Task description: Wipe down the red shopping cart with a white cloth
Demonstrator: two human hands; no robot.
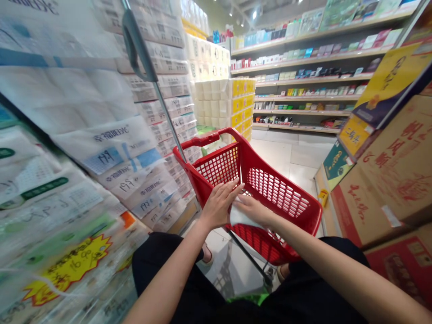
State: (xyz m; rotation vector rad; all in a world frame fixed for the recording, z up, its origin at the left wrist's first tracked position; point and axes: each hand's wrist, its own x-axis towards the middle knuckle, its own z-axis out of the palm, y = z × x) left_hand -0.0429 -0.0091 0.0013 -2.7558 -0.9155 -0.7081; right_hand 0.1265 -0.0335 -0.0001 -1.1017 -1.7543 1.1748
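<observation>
A red plastic rolling shopping basket [280,180] with perforated walls stands tilted between my knees. Above its near rim, my left hand [219,204] has its fingers stretched out and lying close together, pointing to the right. My right hand [253,210] meets it there, fingertips near the left palm, with a white cloth or tissue [243,219] under its fingers. Part of the white piece is hidden by the hands. The basket's long pull handle [140,45], with a grey grip, rises to the upper left. No goods show in the visible part of the basket.
Wrapped tissue packs [111,139] are piled along the left, with a yellow price sign [67,270]. Cardboard cartons [401,166] line the right side. Shelves of small boxes and bottles [310,72] stand at the back, beyond a tiled floor [283,150].
</observation>
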